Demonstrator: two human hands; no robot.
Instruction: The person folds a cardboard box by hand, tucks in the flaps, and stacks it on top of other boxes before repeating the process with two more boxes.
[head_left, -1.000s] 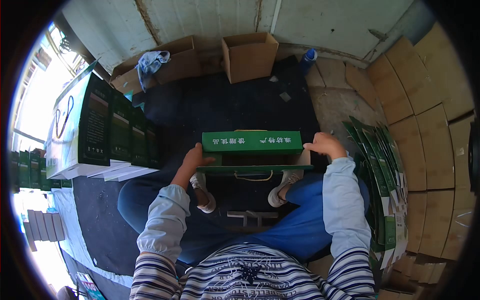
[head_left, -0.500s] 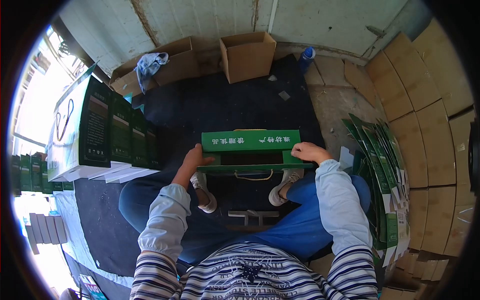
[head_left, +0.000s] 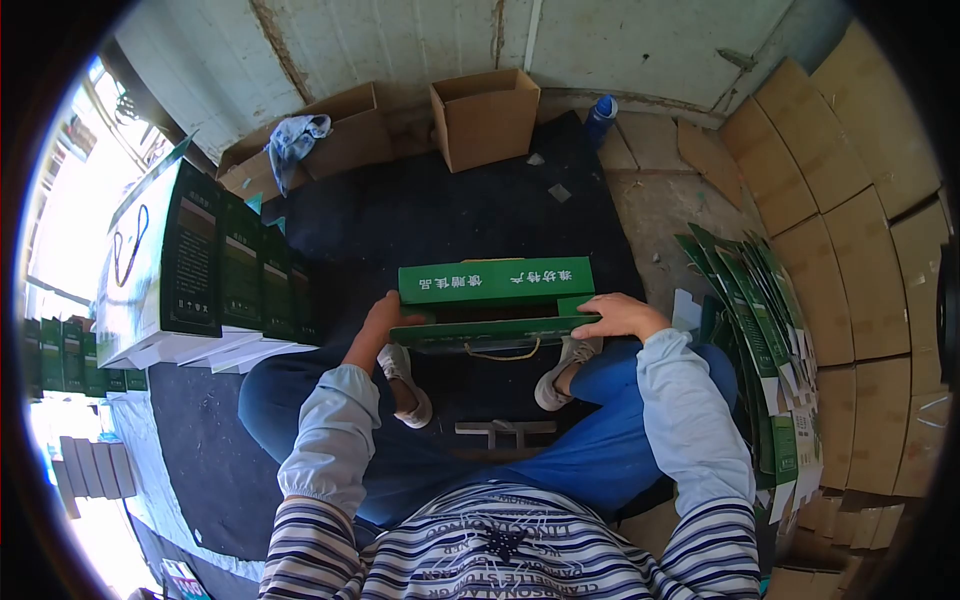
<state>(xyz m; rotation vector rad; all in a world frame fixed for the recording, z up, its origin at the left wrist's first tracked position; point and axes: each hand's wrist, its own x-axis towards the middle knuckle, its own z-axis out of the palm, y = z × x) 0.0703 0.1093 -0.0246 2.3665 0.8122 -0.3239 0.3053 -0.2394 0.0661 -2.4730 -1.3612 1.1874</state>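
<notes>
A green cardboard gift box (head_left: 495, 280) with white lettering on its far panel stands between my shins, its top partly open. At its left end, my left hand (head_left: 383, 322) grips the corner, thumb over the near panel and the other fingers partly hidden outside. My right hand (head_left: 630, 318) holds the right end, its fingers over the corner and the near panel's top edge. A cord handle (head_left: 505, 356) hangs from the near panel, and part of another shows behind the far panel.
Green boxes (head_left: 190, 250) stand in a row at left. Flat green cartons (head_left: 750, 310) lean at right, before stacked brown cartons (head_left: 810, 215). Along the back wall are an open brown carton (head_left: 487, 125), a cloth (head_left: 295, 145) on another carton, and a blue bottle (head_left: 600, 120).
The box's near panel has swung up toward the far one, narrowing the opening. My right hand has shifted down onto the near panel's corner; my left hand stays at the left end.
</notes>
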